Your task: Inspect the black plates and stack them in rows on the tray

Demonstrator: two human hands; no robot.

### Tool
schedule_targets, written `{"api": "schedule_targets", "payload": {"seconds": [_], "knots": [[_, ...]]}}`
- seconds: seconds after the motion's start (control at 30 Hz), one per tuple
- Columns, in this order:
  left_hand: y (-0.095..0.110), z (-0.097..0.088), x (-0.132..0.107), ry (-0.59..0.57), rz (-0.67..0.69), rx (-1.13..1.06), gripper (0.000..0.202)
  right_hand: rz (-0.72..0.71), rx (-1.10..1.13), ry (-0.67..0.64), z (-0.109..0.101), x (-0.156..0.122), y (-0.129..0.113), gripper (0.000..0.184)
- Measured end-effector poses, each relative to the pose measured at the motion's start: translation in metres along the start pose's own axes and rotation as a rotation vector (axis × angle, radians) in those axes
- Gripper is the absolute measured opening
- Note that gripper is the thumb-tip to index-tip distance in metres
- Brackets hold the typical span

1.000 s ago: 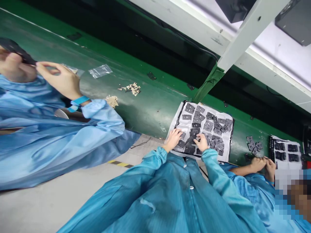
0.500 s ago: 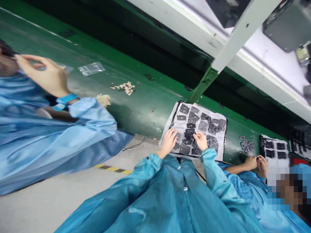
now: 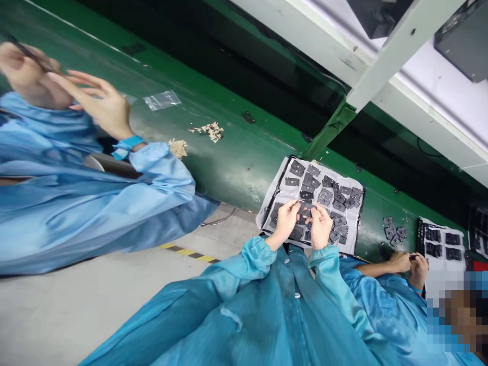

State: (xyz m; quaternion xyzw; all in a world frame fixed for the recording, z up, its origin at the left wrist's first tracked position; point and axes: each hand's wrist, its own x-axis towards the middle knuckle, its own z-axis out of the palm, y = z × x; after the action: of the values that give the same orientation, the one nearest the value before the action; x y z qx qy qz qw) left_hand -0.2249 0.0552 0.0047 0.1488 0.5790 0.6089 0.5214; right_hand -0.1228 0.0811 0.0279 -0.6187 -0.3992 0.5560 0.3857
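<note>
Between my two hands, just above the tray, is a flat black plastic part (image 3: 304,209). My left hand (image 3: 286,221) pinches its left end, and my right hand (image 3: 320,223) pinches the right end. Beneath them lies a tray (image 3: 280,189) lined with white sheet, its dark rim showing at the edges. Several similar dark parts (image 3: 339,195) are spread over the sheet, some overlapping. My hands and wrists hide part of the tray's near side.
On the green bench (image 3: 229,168) lie pale scraps (image 3: 212,132), a clear plastic bag (image 3: 162,100) and a loose pile of black parts (image 3: 394,231). Co-workers' hands (image 3: 110,109) hold dark items at both sides. A white shelf post (image 3: 404,46) rises beyond the tray.
My left hand has moved right from the tray's left side to meet my right hand. Both now hold the black part up off the sheet. The whole view has shifted slightly.
</note>
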Motion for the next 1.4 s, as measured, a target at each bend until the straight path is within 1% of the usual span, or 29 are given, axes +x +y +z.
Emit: {"api": "schedule_targets", "payload": {"seconds": [0.1, 0.27, 0.33, 0.4, 0.47, 0.53, 0.57, 0.63, 0.7, 0.73, 0.8, 0.87, 0.93, 1.0, 1.07, 1.1, 1.2, 1.27, 1.4], "knots": [[0.003, -0.002, -0.002, 0.030, 0.000, -0.018, 0.024, 0.027, -0.017, 0.011, 0.005, -0.001, -0.002, 0.037], [0.005, -0.011, -0.001, 0.063, 0.032, -0.009, 0.022, 0.026, 0.007, -0.025, 0.016, -0.006, -0.005, 0.034], [0.006, -0.016, 0.000, 0.083, 0.059, 0.028, 0.021, 0.017, -0.001, -0.024, 0.021, -0.006, -0.002, 0.034], [0.006, -0.019, 0.003, 0.105, 0.098, 0.088, 0.021, -0.007, -0.033, 0.006, 0.027, -0.001, 0.006, 0.034], [0.005, -0.024, 0.011, 0.140, 0.148, 0.156, 0.021, -0.080, -0.150, 0.031, 0.036, 0.011, 0.016, 0.035], [0.001, -0.032, 0.027, 0.158, 0.194, 0.262, 0.024, -0.174, -0.346, 0.006, 0.047, 0.031, 0.028, 0.037], [-0.002, -0.038, 0.038, 0.138, 0.206, 0.344, 0.026, -0.207, -0.435, -0.023, 0.051, 0.042, 0.034, 0.038], [-0.009, -0.055, 0.061, 0.044, 0.206, 0.518, 0.028, -0.228, -0.548, -0.087, 0.054, 0.064, 0.046, 0.039], [-0.019, -0.074, 0.082, -0.068, 0.186, 0.647, 0.024, -0.214, -0.598, -0.146, 0.045, 0.079, 0.058, 0.036], [-0.024, -0.083, 0.090, -0.107, 0.180, 0.685, 0.022, -0.209, -0.632, -0.179, 0.036, 0.081, 0.063, 0.034], [-0.035, -0.097, 0.100, -0.167, 0.188, 0.745, 0.020, -0.195, -0.717, -0.256, 0.009, 0.077, 0.075, 0.028], [-0.046, -0.104, 0.103, -0.228, 0.218, 0.799, 0.020, -0.175, -0.817, -0.347, -0.021, 0.059, 0.087, 0.021], [-0.055, -0.105, 0.103, -0.287, 0.256, 0.835, 0.021, -0.150, -0.922, -0.433, -0.047, 0.036, 0.099, 0.017], [-0.061, -0.106, 0.100, -0.327, 0.282, 0.860, 0.027, -0.123, -1.022, -0.483, -0.061, 0.013, 0.111, 0.024], [-0.065, -0.109, 0.096, -0.365, 0.307, 0.899, 0.035, -0.094, -1.108, -0.499, -0.063, -0.002, 0.122, 0.033], [-0.067, -0.111, 0.094, -0.394, 0.328, 0.935, 0.038, -0.081, -1.142, -0.502, -0.061, -0.006, 0.127, 0.034], [-0.069, -0.116, 0.087, -0.486, 0.404, 1.094, 0.044, -0.050, -1.202, -0.522, -0.052, -0.007, 0.134, 0.029], [-0.069, -0.115, 0.084, -0.474, 0.426, 1.166, 0.043, -0.049, -1.200, -0.532, -0.049, -0.005, 0.134, 0.026], [-0.068, -0.106, 0.081, -0.373, 0.421, 1.181, 0.032, -0.082, -1.112, -0.498, -0.050, -0.001, 0.124, 0.023]]}}
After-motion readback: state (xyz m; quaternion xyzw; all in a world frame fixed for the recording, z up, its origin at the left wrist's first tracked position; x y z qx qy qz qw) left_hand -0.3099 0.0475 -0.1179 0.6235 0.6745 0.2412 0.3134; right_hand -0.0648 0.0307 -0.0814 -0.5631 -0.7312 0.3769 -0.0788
